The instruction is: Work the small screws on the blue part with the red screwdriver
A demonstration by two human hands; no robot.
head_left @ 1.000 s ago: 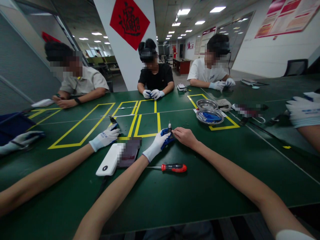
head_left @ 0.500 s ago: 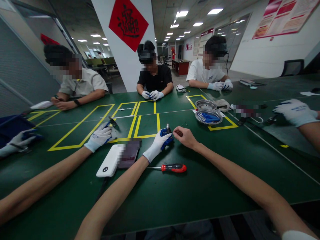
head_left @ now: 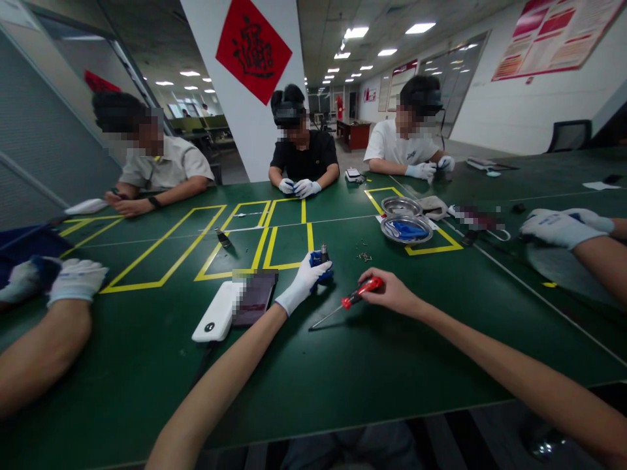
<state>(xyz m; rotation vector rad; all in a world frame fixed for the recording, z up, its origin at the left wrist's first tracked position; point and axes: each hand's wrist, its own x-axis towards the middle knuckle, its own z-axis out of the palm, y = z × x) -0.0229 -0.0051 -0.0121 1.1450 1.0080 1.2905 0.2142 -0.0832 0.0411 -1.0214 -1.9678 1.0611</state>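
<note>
My left hand [head_left: 306,279], in a white and blue glove, is closed round a small dark metal part [head_left: 323,253] that stands upright on the green table [head_left: 343,378]. My bare right hand [head_left: 389,292] grips the red handle of a screwdriver [head_left: 353,297]. Its shaft points down and left, and the tip is close to the table. Several tiny screws [head_left: 363,256] lie loose just beyond my right hand.
A white power bank [head_left: 214,321] and a blurred dark device [head_left: 253,303] lie left of my left hand. Two metal dishes [head_left: 409,230] sit at the right in a yellow taped box. Gloved co-workers' hands [head_left: 558,227] rest at both sides; three people sit opposite.
My right hand left the small part, dropped back and picked the red screwdriver up off the table. The co-worker's gloved hand on the left drew back toward the table edge.
</note>
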